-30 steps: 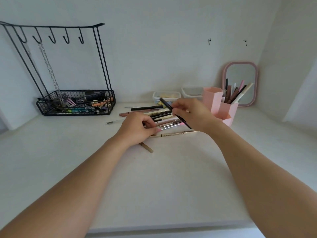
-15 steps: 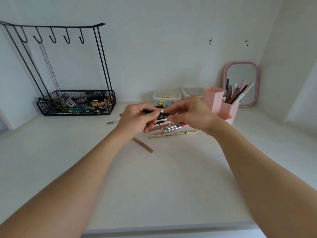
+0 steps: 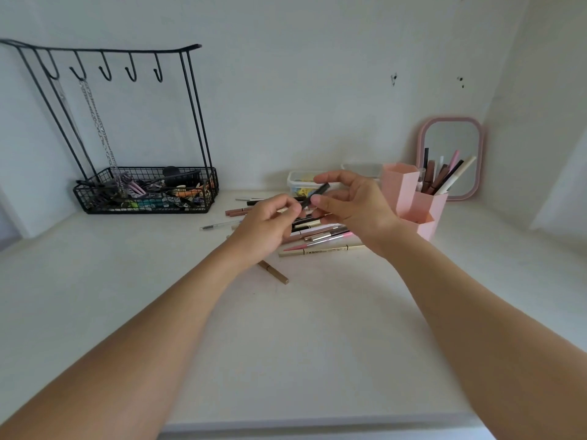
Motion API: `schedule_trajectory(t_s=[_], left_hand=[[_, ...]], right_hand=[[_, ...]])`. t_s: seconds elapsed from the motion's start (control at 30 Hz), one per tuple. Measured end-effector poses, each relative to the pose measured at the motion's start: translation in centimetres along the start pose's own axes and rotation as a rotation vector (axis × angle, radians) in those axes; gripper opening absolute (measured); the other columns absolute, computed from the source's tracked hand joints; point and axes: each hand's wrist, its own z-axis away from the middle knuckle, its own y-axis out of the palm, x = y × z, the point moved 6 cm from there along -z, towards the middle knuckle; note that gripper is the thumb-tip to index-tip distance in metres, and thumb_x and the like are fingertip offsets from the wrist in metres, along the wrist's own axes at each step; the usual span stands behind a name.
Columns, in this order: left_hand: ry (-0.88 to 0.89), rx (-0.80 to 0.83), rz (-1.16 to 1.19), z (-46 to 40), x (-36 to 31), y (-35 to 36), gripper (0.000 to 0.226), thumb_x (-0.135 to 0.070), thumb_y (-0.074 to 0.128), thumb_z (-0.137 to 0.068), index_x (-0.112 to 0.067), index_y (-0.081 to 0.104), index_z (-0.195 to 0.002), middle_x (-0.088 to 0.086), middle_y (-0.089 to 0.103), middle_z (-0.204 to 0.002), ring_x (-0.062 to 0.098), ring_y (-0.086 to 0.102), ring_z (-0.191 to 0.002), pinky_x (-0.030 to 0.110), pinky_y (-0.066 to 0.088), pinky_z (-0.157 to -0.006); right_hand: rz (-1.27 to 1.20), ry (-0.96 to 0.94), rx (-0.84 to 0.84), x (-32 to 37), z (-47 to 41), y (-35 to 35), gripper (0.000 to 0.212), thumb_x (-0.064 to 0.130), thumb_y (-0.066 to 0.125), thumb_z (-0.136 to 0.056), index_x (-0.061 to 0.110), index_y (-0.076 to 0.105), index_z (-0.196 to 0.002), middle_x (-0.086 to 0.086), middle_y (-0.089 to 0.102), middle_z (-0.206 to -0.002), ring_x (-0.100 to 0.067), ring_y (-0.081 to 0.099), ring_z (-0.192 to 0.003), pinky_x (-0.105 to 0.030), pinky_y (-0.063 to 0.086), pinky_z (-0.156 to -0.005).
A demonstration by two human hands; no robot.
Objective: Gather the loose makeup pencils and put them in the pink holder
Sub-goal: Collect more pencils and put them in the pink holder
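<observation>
At frame center both hands, left hand (image 3: 265,228) and right hand (image 3: 347,206), pinch one black pencil (image 3: 314,194) above the loose pile (image 3: 320,236), while the pink holder (image 3: 413,201) at right holds only several.

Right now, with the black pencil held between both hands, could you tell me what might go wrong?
1. The black pencil is pinched only at the fingertips of the left hand and right hand; it could slip onto the pile below.
2. The right forearm hangs close to the pink holder; a sweep could tip it.
3. The gold pencil lies apart, partly under the left wrist, and could be missed.
</observation>
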Motion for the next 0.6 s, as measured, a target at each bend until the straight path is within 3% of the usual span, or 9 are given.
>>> schedule_trajectory(t_s=[0.1,0.17,0.23,0.3,0.4,0.6], left_hand=[[-0.027,-0.116,0.081,-0.3,0.3,-1.1,0.025,-0.024,0.039,-0.11,-0.02,0.059,-0.096,-0.007,0.031,-0.056,0.004,0.023,-0.039,0.017,0.02,-0.036],[-0.059,-0.161,0.108,-0.4,0.7,-1.7,0.023,-0.024,0.038,-0.11,-0.027,0.059,-0.101,-0.005,0.032,-0.06,0.004,0.024,-0.04,0.018,0.02,-0.038],[-0.079,-0.196,0.108,-0.4,1.2,-2.0,0.024,-0.024,0.037,-0.11,-0.033,0.058,-0.106,-0.003,0.039,-0.063,0.004,0.028,-0.043,0.02,0.022,-0.041],[-0.1,-0.229,0.097,-0.4,1.6,-2.1,0.025,-0.022,0.037,-0.11,-0.035,0.058,-0.107,-0.003,0.047,-0.067,0.007,0.034,-0.048,0.02,0.027,-0.044],[-0.137,-0.262,0.12,-0.6,2.1,-2.3,0.023,-0.021,0.036,-0.11,-0.027,0.059,-0.111,-0.004,0.047,-0.068,0.007,0.033,-0.049,0.02,0.025,-0.044],[-0.17,-0.314,0.174,-0.7,2.2,-2.7,0.022,-0.032,0.045,-0.107,-0.017,0.059,-0.099,-0.006,0.041,-0.059,0.008,0.025,-0.044,0.021,0.017,-0.041]], right_hand=[[0.362,-0.038,-0.093,0.1,-0.6,-2.4,0.019,0.011,0.078,-0.082,0.013,0.071,-0.099,-0.009,0.075,-0.08,-0.013,0.066,-0.064,-0.028,0.055,-0.061],[0.728,-0.067,0.032,-0.2,-0.8,-2.7,0.011,0.013,0.081,-0.077,0.016,0.075,-0.086,0.0,0.073,-0.078,-0.002,0.062,-0.064,-0.023,0.051,-0.066],[0.914,-0.052,0.176,-0.9,-0.5,-2.1,0.008,0.012,0.081,-0.076,0.018,0.077,-0.081,0.009,0.069,-0.074,0.006,0.058,-0.06,-0.011,0.043,-0.061],[1.021,-0.05,0.248,-1.4,-0.3,-1.5,0.006,0.016,0.08,-0.078,0.018,0.078,-0.083,0.01,0.067,-0.074,0.003,0.056,-0.061,-0.006,0.039,-0.054],[1.083,-0.04,0.287,-2.0,-0.3,-1.3,0.006,0.02,0.079,-0.08,0.019,0.079,-0.087,0.007,0.068,-0.078,-0.002,0.056,-0.068,-0.01,0.036,-0.055],[1.052,-0.068,0.196,-1.6,-0.5,-1.6,0.007,0.012,0.077,-0.081,0.017,0.076,-0.086,0.008,0.066,-0.076,0.002,0.052,-0.062,-0.001,0.036,-0.051]])
